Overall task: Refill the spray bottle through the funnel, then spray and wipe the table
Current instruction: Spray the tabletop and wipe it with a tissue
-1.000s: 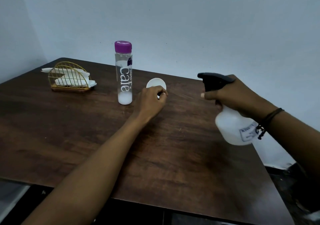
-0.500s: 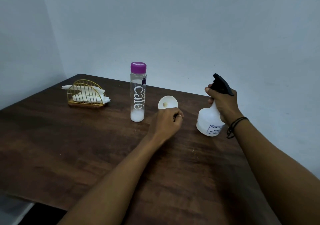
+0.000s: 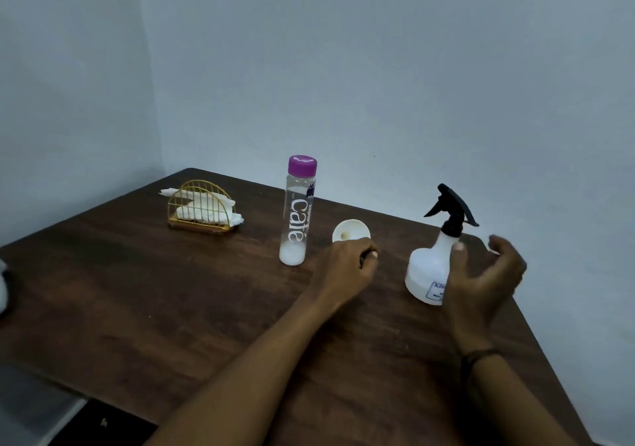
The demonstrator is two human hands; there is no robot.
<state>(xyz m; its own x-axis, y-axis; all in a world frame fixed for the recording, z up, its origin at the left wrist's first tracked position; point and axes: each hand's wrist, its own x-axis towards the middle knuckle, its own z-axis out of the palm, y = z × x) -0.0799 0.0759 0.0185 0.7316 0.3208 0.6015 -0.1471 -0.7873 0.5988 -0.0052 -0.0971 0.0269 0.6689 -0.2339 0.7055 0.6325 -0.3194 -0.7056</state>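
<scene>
Head view: spray bottle (image 3: 427, 270) stands ready for uncapping; right hand (image 3: 481, 280) spread beside it, left hand (image 3: 347, 270) curled at the funnel (image 3: 350, 231).

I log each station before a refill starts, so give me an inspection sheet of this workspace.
Surface: dark wooden table, a few pale specks.
Job's things: spray bottle upright, black trigger head on; white funnel; clear bottle, purple cap on, white liquid at its bottom.
Clutter: gold wire napkin holder with napkins.
Grippers: left hand curled at the funnel; right hand open beside the spray bottle.
Cables: nothing seen.
Surroundings: plain pale walls.
</scene>
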